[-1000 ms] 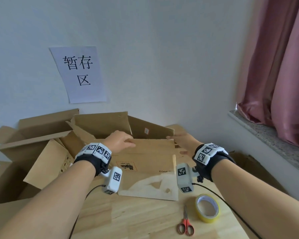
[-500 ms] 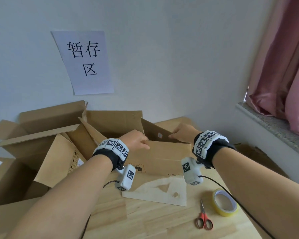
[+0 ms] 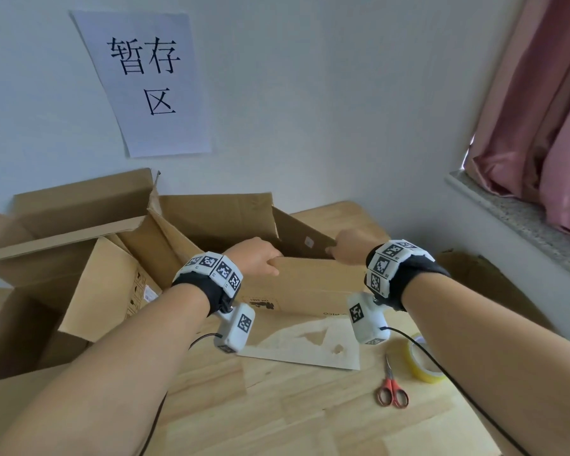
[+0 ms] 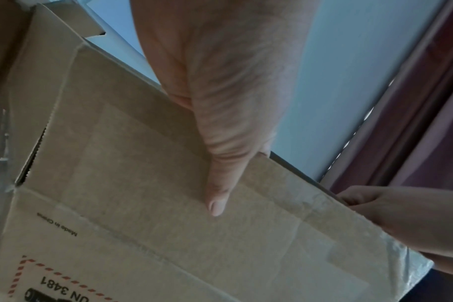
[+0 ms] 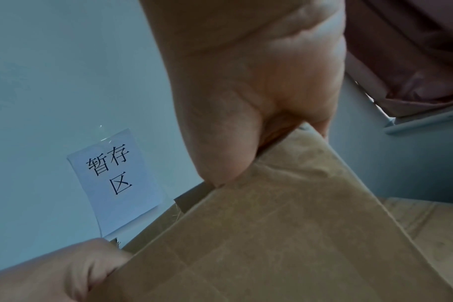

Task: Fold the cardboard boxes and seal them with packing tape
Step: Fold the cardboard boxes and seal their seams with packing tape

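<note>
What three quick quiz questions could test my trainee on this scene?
1. True or false: both hands grip the box's near flap.
2. Which lies nearer the table's right edge: scissors or tape?
3. Fill in: the left hand's thumb lies on the flap's ___ face.

Key:
1. True; the right hand holds its other end.
2. Tape.
3. Outer.
</note>
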A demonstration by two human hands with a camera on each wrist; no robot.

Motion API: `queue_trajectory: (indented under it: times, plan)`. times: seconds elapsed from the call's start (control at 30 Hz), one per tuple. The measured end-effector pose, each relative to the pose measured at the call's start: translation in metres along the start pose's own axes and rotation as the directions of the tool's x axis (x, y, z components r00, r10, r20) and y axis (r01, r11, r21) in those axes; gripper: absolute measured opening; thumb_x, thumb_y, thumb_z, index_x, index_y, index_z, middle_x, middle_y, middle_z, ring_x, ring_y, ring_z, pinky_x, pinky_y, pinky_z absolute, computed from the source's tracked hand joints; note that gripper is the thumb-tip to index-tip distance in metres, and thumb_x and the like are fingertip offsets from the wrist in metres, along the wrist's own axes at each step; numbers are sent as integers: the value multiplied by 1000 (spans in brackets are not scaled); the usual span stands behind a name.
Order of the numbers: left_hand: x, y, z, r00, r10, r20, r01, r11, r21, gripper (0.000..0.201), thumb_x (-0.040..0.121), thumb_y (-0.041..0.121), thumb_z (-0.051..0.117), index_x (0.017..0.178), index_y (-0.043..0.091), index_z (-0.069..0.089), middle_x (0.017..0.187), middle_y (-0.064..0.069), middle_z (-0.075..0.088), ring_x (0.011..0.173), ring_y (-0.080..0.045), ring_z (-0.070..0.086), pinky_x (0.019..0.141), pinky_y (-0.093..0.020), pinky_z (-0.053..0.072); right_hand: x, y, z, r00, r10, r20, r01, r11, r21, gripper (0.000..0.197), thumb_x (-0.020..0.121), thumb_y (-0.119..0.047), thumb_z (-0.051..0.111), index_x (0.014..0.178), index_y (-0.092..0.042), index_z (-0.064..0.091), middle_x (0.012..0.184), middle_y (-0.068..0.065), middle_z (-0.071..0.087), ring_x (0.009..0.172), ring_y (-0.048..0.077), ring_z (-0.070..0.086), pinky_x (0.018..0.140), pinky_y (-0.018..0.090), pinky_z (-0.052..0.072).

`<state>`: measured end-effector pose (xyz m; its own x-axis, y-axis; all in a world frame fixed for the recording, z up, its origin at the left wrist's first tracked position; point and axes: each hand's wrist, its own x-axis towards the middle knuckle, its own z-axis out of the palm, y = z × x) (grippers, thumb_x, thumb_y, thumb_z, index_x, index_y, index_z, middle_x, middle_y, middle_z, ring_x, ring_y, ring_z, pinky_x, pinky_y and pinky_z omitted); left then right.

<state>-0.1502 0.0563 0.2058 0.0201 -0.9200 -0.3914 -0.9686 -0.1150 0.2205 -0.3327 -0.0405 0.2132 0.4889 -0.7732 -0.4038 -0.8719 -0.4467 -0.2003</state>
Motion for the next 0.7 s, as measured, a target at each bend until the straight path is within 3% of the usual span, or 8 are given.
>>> queue_trajectory:
  times: [0.1,0.17,0.23,0.3,0.47,0.53,0.63,0.7]
  plan:
    - [-1,5,-4,1000,-7,12,7,1000,-7,23,92,24,57,109,15,69,100,-2,70,91,-15,64,86,-35,52,1,12,-3,999,24,-32,-20,993,118,32,100,-30,39,104,-3,56,77,5,51,76,22,51,61,27,39]
    - [-3,9,-6,1000,-13,0,13,1000,4,18,91,19,57,100,17,72,92,-2,71,81,-15,64,83,-38,54,1,25,-5,998,45,-48,-35,979,203,37,99,-36,39,106,-4,56,87,7,55,84,25,54,73,32,45]
    - [-5,15,-6,999,-18,-29,18,1000,26,33,87,7,50,98,26,74,94,3,72,81,-15,64,79,-36,55,0,36,-4,995,75,-62,-55,961,271,42,97,-42,38,103,-5,56,83,4,56,83,25,56,82,36,48]
    - [-7,23,-9,999,-24,-41,28,996,84,54,86,-4,42,107,35,72,101,10,70,88,-15,64,75,-28,51,-2,45,-3,992,107,-73,-78,943,323,42,98,-44,36,96,-6,54,74,2,52,74,21,55,77,36,48]
    - [-6,35,-24,995,-11,-97,24,990,140,59,84,-10,39,105,34,73,101,8,71,88,-17,63,79,-34,55,-6,58,-10,978,159,-134,-72,864,498,38,98,-40,38,91,-6,52,73,4,51,69,20,53,71,34,44]
    - [-8,33,-34,993,-48,-108,64,986,153,55,81,-9,40,101,29,74,95,5,71,85,-18,63,77,-32,53,-4,65,-17,962,218,-166,-79,801,593,39,98,-37,39,99,-2,56,82,8,55,82,27,56,75,34,46]
    - [-12,29,-43,987,-120,-108,136,978,156,28,81,-1,45,78,13,69,69,0,61,63,-16,54,59,-25,42,-6,77,-30,916,354,-189,-101,659,745,44,100,-34,38,111,4,56,105,17,60,99,35,60,83,38,49]
    - [-12,28,-41,984,-144,-109,158,978,133,18,86,6,52,77,10,67,67,0,60,61,-15,51,59,-25,39,-6,81,-36,907,392,-155,-127,604,787,36,99,-23,39,112,7,55,106,20,61,101,36,61,86,39,51]
